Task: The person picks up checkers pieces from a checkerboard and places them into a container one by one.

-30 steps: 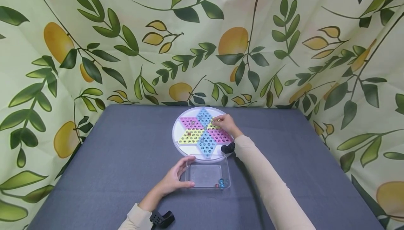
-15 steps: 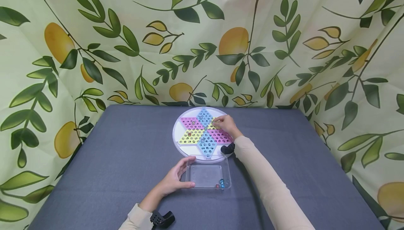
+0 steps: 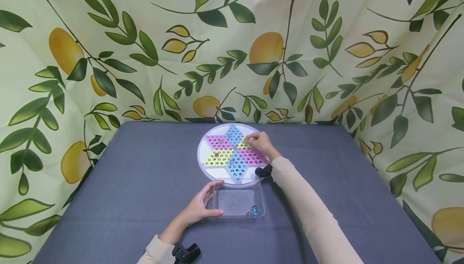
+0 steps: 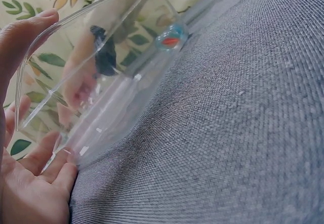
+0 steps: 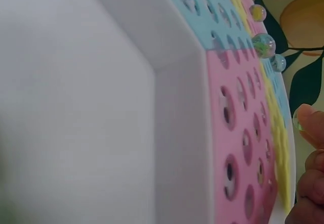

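Note:
A round white Chinese checkers board (image 3: 212, 172) with a pink, yellow and blue star of holes lies at the table's far middle. My right hand (image 3: 262, 143) is over its far-right yellow point and pinches a clear, greenish marble (image 5: 297, 120), partly hidden by the fingertips. Several marbles sit on the board, among them a clear one with green inside (image 5: 264, 45). On its left side, my left hand (image 3: 199, 204) holds a clear plastic box (image 3: 237, 203), thumb at the near corner, fingers toward the far one. Blue and reddish marbles (image 3: 254, 211) lie in the box's near right corner.
A dark grey cloth (image 3: 145, 175) covers the table. Behind it hangs a leaf-and-fruit patterned curtain (image 3: 145, 75). The box stands right against the board's near edge. A black wrist camera (image 3: 263, 170) on the right arm is close to the board's right rim.
The head view has shifted very slightly. Both hands, the box and the board keep practically the same places, and the right hand stays over the yellow point.

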`<state>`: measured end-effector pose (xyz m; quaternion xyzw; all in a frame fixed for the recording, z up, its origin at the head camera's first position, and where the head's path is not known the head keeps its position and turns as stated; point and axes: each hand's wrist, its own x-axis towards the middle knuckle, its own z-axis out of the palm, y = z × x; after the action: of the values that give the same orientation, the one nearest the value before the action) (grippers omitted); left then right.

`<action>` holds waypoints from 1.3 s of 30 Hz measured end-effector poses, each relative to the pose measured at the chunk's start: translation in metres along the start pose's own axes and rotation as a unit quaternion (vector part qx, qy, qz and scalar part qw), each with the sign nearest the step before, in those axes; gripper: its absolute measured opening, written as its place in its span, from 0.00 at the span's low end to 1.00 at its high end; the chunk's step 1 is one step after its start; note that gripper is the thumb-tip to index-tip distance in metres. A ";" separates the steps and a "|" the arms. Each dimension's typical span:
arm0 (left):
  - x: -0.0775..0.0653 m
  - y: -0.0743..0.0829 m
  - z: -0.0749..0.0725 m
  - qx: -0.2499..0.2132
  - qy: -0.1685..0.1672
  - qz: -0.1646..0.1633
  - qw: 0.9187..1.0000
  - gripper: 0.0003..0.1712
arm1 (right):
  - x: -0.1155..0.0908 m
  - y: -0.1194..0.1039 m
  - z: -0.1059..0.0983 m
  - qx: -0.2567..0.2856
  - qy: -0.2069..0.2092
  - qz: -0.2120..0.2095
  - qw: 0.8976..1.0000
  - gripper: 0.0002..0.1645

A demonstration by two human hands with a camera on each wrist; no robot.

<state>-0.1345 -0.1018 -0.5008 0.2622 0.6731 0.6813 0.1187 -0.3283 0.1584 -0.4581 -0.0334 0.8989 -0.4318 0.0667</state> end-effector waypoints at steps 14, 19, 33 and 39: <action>0.000 -0.001 0.001 -0.002 -0.002 0.011 1.000 0.47 | -0.009 -0.009 -0.013 -0.010 0.009 -0.028 1.000 0.15; -0.001 -0.002 0.000 -0.002 -0.002 0.012 1.000 0.47 | -0.015 -0.013 -0.015 0.001 0.010 -0.052 0.999 0.16; 0.000 -0.001 0.000 -0.002 -0.003 0.000 1.000 0.48 | -0.029 -0.021 -0.020 0.013 -0.014 -0.079 0.997 0.15; 0.000 0.000 0.000 -0.006 -0.004 0.011 1.000 0.48 | -0.044 -0.028 -0.022 -0.004 -0.035 -0.100 0.994 0.14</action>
<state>-0.1345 -0.1015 -0.5006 0.2716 0.6653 0.6857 0.1157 -0.2884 0.1631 -0.4187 -0.1389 0.8899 -0.4311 0.0543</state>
